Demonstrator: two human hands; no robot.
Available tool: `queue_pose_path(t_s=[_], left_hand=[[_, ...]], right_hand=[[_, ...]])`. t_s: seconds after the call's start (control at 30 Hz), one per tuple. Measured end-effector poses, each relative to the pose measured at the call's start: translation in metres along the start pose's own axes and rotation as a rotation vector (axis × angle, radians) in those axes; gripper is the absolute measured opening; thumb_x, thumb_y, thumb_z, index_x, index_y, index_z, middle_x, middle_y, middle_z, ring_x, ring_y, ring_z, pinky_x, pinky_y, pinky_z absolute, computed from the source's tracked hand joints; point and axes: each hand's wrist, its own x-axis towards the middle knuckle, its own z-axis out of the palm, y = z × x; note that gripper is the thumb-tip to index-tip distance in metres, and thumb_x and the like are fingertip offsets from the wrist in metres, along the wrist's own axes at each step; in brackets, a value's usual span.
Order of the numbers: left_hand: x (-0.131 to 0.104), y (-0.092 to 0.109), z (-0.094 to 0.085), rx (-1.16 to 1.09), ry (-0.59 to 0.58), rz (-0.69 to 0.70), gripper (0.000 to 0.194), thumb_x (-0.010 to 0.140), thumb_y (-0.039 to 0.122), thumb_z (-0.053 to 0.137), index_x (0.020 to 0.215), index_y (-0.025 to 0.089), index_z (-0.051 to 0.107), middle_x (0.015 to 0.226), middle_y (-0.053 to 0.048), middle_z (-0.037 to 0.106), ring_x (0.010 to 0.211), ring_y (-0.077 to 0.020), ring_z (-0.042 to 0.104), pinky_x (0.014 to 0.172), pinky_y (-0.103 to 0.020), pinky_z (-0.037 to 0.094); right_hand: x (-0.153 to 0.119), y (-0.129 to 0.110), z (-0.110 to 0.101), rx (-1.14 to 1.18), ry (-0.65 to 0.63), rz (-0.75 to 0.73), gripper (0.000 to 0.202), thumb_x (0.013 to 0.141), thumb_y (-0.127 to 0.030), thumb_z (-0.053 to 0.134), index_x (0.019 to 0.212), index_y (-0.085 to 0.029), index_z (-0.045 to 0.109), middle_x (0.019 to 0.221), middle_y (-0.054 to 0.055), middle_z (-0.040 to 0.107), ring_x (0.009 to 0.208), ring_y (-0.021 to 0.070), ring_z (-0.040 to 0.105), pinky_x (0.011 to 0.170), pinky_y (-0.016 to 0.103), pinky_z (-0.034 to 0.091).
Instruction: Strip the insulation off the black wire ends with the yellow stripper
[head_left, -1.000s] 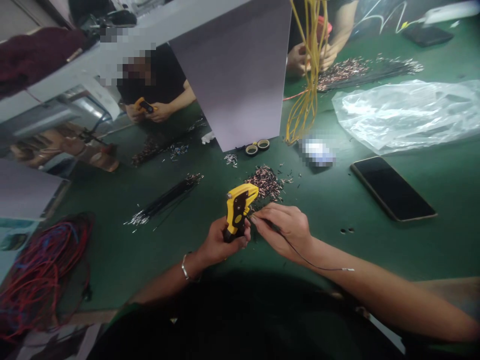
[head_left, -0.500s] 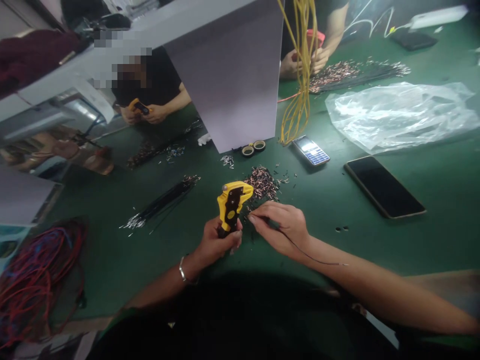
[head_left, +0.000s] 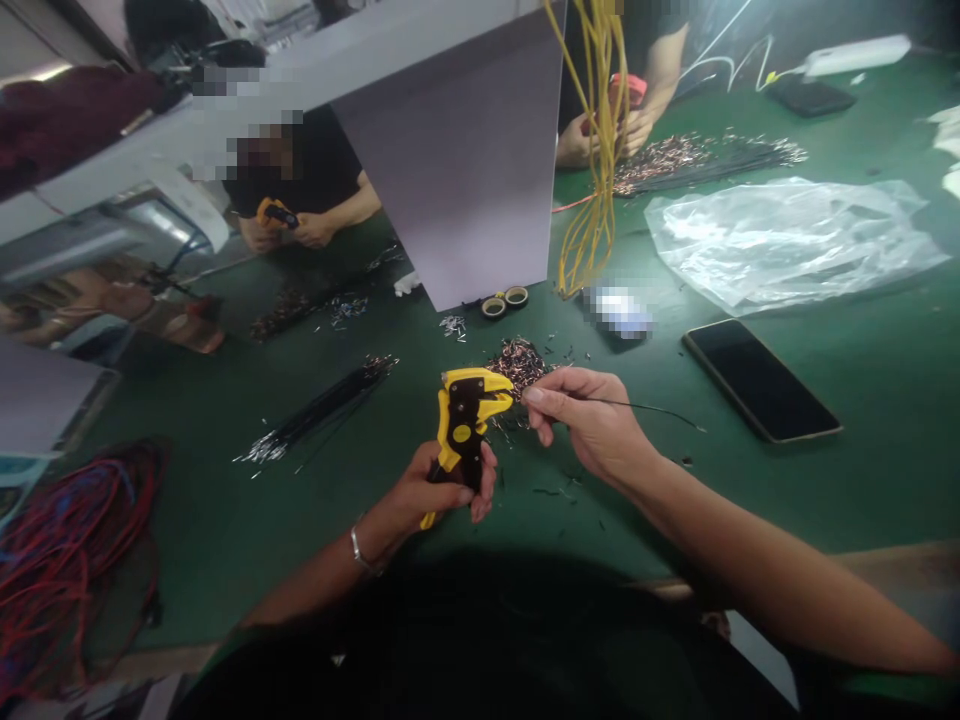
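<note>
The left hand grips the yellow pliers low, above the counter, seemingly leaving their mouth clear towards the wire; the right hand pinches that wire, probably near one end for control; scraps lie just beyond.

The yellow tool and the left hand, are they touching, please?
Touching: the head view shows the left hand wrapped low around the yellow tool.
</note>
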Motion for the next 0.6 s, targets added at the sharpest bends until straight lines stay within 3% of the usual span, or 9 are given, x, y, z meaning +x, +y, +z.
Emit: queue_pose_path(t_s=[0.4,0.6], left_hand=[[-0.0004,-0.0012,-0.0009,-0.04,-0.078,-0.039,0.037,0.068,0.02,0.078,0.102,0.011,0.066,0.074,-0.007,0.067,0.056,-0.0143,0.058,0.054,-0.03,0.051],[-0.0009,0.0003,0.0019,-0.083,-0.089,-0.032,0.037,0.068,0.018,0.076,0.103,0.009,0.065,0.075,-0.007,0.067,0.058,-0.0148,0.059,0.056,-0.03,0.051]], right_hand=[[-0.0003,0.004,0.003,0.024,-0.067,0.11,0.026,0.069,-0.035,0.082,0.059,-0.018,0.065,0.051,-0.004,0.062,0.038,0.0071,0.05,0.039,0.022,0.041],[-0.0021,0.004,0.0062,0.031,0.002,0.079,0.028,0.07,-0.036,0.082,0.06,-0.017,0.065,0.049,-0.003,0.061,0.037,0.007,0.049,0.039,0.021,0.039]])
